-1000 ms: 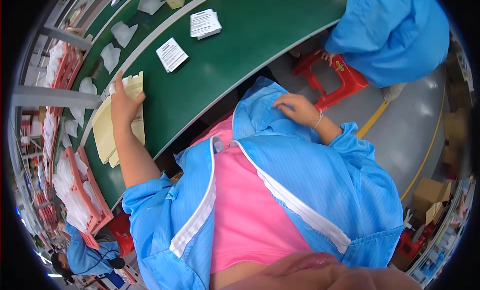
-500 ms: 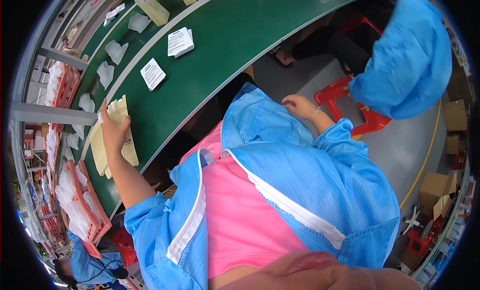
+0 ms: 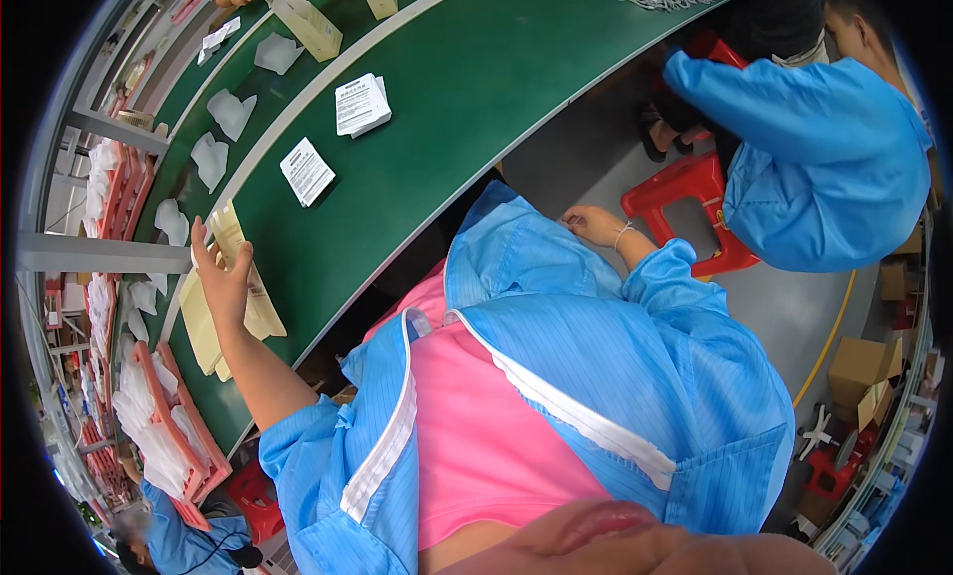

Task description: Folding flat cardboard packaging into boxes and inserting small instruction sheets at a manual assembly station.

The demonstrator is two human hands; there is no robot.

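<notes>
My left hand (image 3: 222, 282) lies over a small stack of flat cream-coloured cartons (image 3: 260, 315) at the left of the green table. Its thumb and fingers stand apart, and the palm side is hidden. On the blue cloth over my lap rests my right hand (image 3: 594, 225), a bracelet at its wrist. Its fingers are loosely bent and apart, with nothing visible in them. Past the cartons lie two piles of white printed leaflets, a nearer pile (image 3: 307, 172) and a farther pile (image 3: 361, 106).
Crumpled white sheets (image 3: 231, 114) lie along the strip beyond the table's pale rail (image 3: 298, 109). Upright cream boxes (image 3: 310, 27) stand farther off. Pink trays (image 3: 184, 426) hold white bags at left. A co-worker in blue (image 3: 824, 163) is at right, near a red stool (image 3: 685, 203).
The co-worker at right has shifted, with the head now in view and an arm stretched toward the table. The view has tilted slightly. My hands stay nearly in place.
</notes>
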